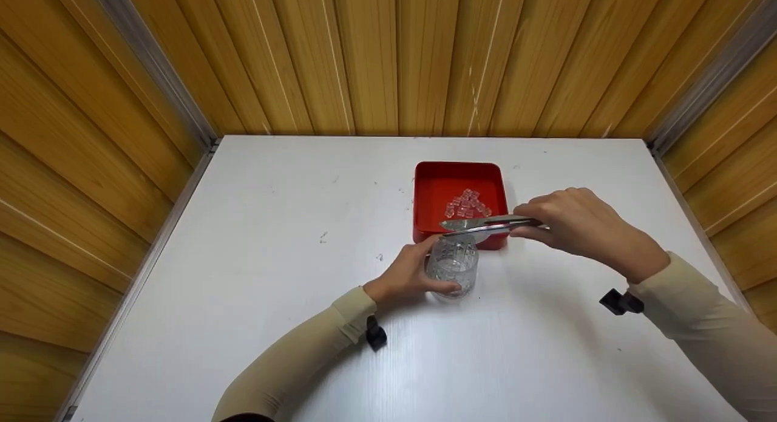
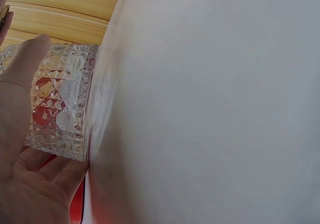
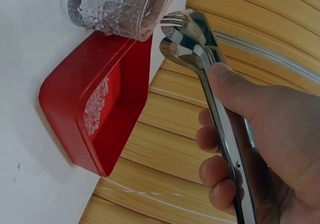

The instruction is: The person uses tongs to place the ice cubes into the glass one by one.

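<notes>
A cut-glass tumbler (image 1: 453, 267) stands upright on the white table, in front of the red tray. My left hand (image 1: 410, 273) grips it from the left, thumb on the near side; in the left wrist view, fingers curl behind the patterned glass (image 2: 60, 104). Metal serving tongs (image 3: 220, 114) are held in my right hand (image 1: 573, 221), their tips just above the tumbler's rim. One tip is fork-like and the other sits close to it. Whether anything lies between the tips I cannot tell. Clear cubes (image 1: 466, 204) lie heaped in the tray.
The square red tray (image 1: 434, 185) sits right behind the tumbler, its front wall close to the glass. The white table (image 1: 273, 228) stretches out on both sides. Wood-patterned walls (image 1: 419, 57) enclose its back, left and right.
</notes>
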A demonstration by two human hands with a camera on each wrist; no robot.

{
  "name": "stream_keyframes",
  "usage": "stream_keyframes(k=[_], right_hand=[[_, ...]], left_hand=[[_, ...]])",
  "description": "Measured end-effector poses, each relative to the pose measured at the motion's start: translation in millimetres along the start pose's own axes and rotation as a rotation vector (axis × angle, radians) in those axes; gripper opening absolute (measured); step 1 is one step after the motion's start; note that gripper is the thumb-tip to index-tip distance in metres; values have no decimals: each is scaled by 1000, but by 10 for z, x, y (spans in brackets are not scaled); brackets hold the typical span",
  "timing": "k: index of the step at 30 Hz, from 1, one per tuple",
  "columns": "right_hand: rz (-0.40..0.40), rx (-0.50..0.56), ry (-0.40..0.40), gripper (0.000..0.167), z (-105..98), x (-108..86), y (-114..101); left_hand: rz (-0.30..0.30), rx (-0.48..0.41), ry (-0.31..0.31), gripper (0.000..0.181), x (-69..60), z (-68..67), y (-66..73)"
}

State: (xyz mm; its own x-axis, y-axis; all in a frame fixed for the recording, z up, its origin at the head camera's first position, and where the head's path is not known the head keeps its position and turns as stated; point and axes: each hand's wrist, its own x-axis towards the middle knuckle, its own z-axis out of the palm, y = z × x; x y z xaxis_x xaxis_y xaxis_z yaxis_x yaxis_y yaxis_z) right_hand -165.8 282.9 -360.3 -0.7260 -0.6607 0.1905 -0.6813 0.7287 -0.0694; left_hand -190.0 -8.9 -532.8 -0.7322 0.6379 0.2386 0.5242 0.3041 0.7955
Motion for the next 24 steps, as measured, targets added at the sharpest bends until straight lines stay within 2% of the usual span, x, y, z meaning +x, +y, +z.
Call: stream_keyframes(k=[8, 13, 24], right_hand=[[10, -10, -16, 12, -62, 97, 83], [18, -34, -28, 11, -98, 194, 164], [58, -81, -20, 13, -46, 407, 399]], left_hand=[[-11, -25, -10, 85, 1, -3, 8], [2, -25, -11, 83, 13, 2, 7], [-1, 4, 0, 84, 19, -6, 11]])
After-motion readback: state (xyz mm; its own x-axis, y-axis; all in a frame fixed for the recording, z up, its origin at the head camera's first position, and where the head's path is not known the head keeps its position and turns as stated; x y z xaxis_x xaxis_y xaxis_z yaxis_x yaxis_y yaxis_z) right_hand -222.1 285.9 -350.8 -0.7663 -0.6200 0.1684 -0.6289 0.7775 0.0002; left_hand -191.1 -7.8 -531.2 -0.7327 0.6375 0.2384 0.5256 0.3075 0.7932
